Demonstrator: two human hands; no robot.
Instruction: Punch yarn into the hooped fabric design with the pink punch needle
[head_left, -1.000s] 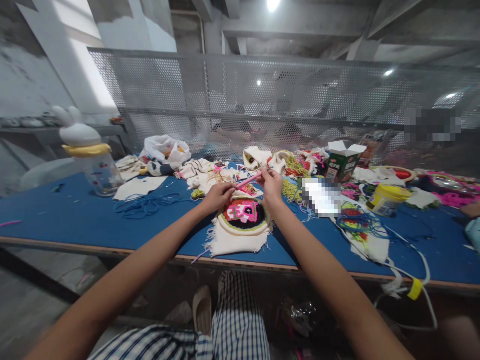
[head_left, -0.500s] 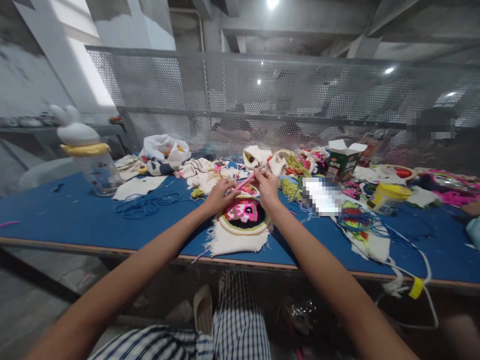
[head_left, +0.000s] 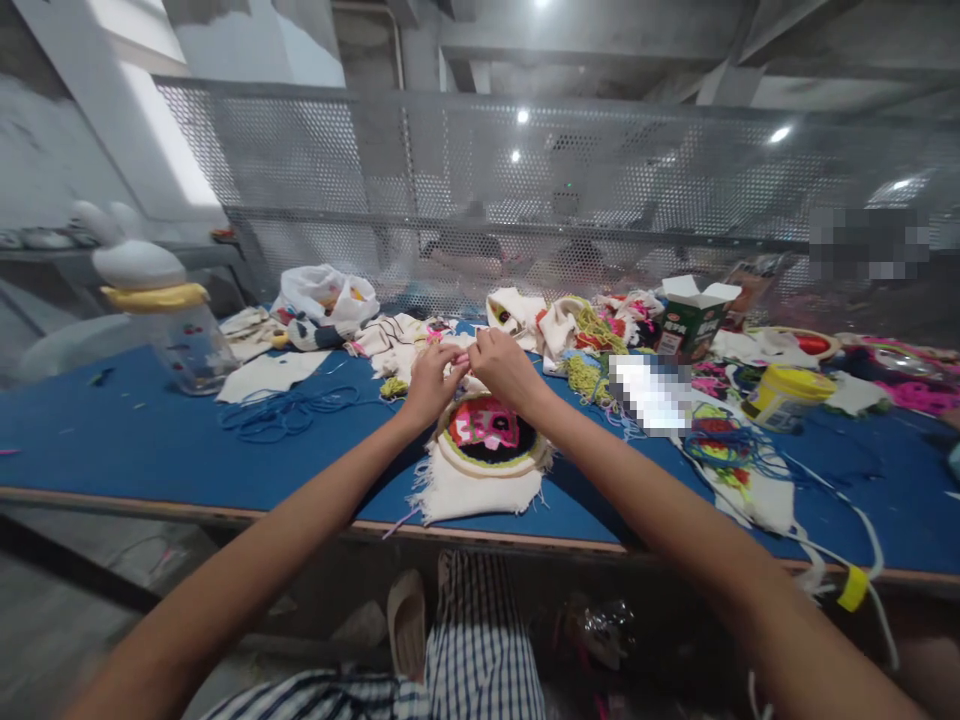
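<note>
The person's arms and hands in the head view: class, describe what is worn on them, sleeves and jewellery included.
Both arms are bare from the bottom edge of the picture to the fingertips: no sleeves show. The left hand and the right hand wear no gloves, and no watch, bracelet or ring can be made out. Below the arms lies blue-and-white checked clothing on the lap.

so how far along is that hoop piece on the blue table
Done: most of the round design in the embroidery hoop is filled with pink, red, green and black yarn. In hand: the left hand and right hand meet just above the hoop's far edge, pinching something small; what it is cannot be made out. Left: the cream cloth around the hoop is bare and frayed.
</note>
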